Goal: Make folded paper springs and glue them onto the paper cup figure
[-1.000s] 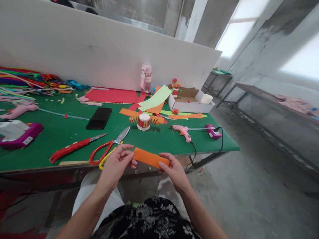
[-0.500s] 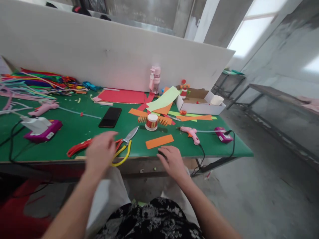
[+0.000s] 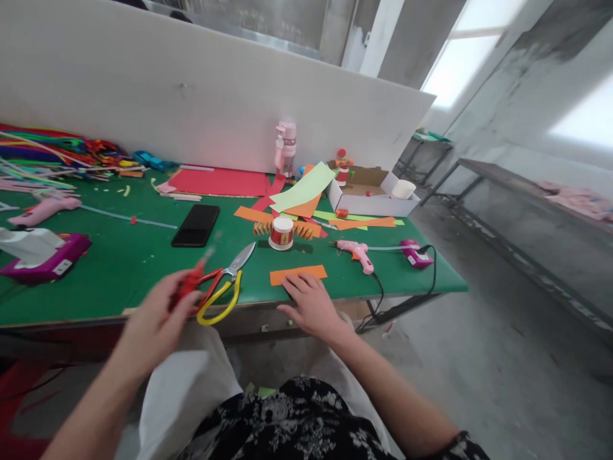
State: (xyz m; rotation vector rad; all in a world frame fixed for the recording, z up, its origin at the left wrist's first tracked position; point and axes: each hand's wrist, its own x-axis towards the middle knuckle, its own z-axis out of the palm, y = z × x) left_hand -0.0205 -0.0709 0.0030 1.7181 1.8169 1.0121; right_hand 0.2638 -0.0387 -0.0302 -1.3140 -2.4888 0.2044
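My left hand (image 3: 165, 310) is wrapped round a red-handled tool (image 3: 190, 281). Its narrow tip is smeared by motion, so its kind is unclear. Just right of that hand lie scissors (image 3: 233, 271) with grey blades and a yellow loop, blades pointing away. My right hand (image 3: 309, 303) lies flat with fingers spread on the near edge of an orange paper strip (image 3: 299, 273). Beyond the strip stands a small red and white paper cup (image 3: 281, 234), upside down, with folded orange paper arms on both sides.
A black phone (image 3: 196, 225) lies at left centre. A pink glue gun (image 3: 357, 253) rests at right, wired to a purple socket block (image 3: 416, 253). Behind are coloured paper sheets (image 3: 304, 187), a pink bottle (image 3: 286, 150) and a white box (image 3: 371, 203). Pipe cleaners (image 3: 52, 150) fill the far left.
My left hand has picked up the red-handled tool from the table and lifted its tip. My right hand has moved forward onto the orange strip. The view has shifted a little right.
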